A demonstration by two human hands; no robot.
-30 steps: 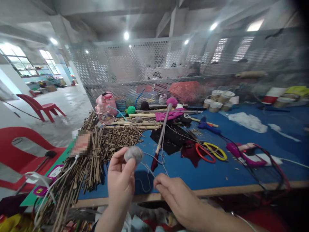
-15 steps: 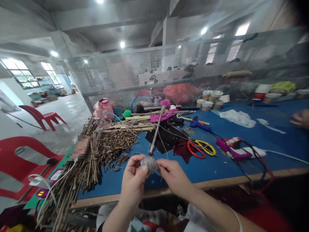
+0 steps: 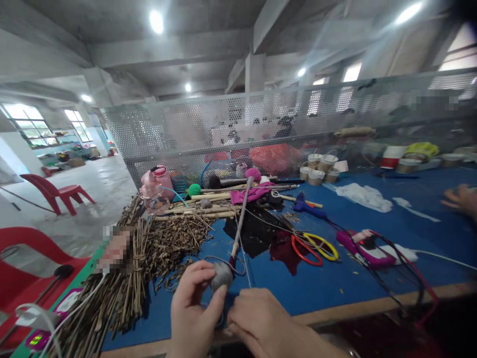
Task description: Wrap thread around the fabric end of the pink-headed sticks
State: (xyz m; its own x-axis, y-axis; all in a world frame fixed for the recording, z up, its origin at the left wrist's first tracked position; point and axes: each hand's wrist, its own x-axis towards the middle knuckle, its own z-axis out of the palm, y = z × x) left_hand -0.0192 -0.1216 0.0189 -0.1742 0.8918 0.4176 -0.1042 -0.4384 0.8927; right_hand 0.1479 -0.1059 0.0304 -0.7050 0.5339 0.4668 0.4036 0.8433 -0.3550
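Between the thumb and fingers of my left hand (image 3: 197, 303) sits a ball of grey yarn (image 3: 222, 276). My right hand (image 3: 258, 318) is closed just right of the ball, its fingertips turned down and partly hidden. A thin grey yarn strand (image 3: 245, 258) runs down to it from the cloth area. Beyond the ball, a stick wrapped in grey yarn (image 3: 244, 214) lies with its dark red near end close to my left hand. A loop of yarn curls around that end.
Dry twigs (image 3: 130, 268) heap up at left. Scissors with red and yellow handles (image 3: 320, 247), black cloth (image 3: 249, 228), a blue glue gun (image 3: 309, 206) and a purple power strip (image 3: 372, 251) lie on the blue table (image 3: 309, 293). Another person's hand (image 3: 462, 199) is at far right.
Both hands have moved lower and nearer to me, the left one with the yarn ball. My right hand has turned knuckles up and come away from the ball. The camera view has tilted up.
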